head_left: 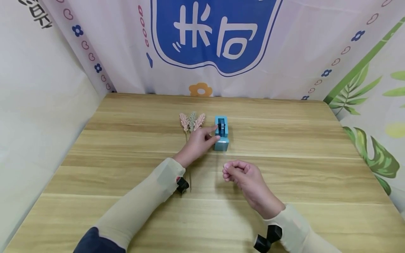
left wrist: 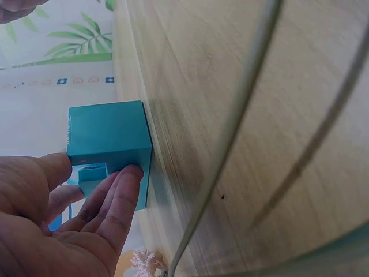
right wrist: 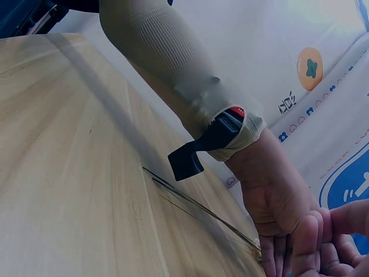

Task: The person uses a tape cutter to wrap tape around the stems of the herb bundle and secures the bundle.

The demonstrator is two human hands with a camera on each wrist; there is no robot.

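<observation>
A blue tape dispenser [head_left: 222, 144] with a roll of tape in its slot stands on the wooden table. My left hand [head_left: 199, 142] holds it from the left side, thumb towards the front and fingers further back. In the left wrist view that hand [left wrist: 75, 225] grips the dispenser's [left wrist: 109, 130] side. Just in front, my right hand [head_left: 245, 177] has its thumb and forefinger pinched together. A faint clear strip of tape [head_left: 224, 153] comes off the dispenser's front edge towards those fingertips. In the right wrist view the right hand's [right wrist: 311, 245] fingers are bent.
Artificial flower stems with pink and grey-green heads [head_left: 192, 121] lie left of the dispenser, partly under my left hand and wrist. A printed curtain [head_left: 126, 52] hangs behind the table's [head_left: 300, 140] far edge. Dark wrist cameras [head_left: 268, 239] stick out from the sleeves.
</observation>
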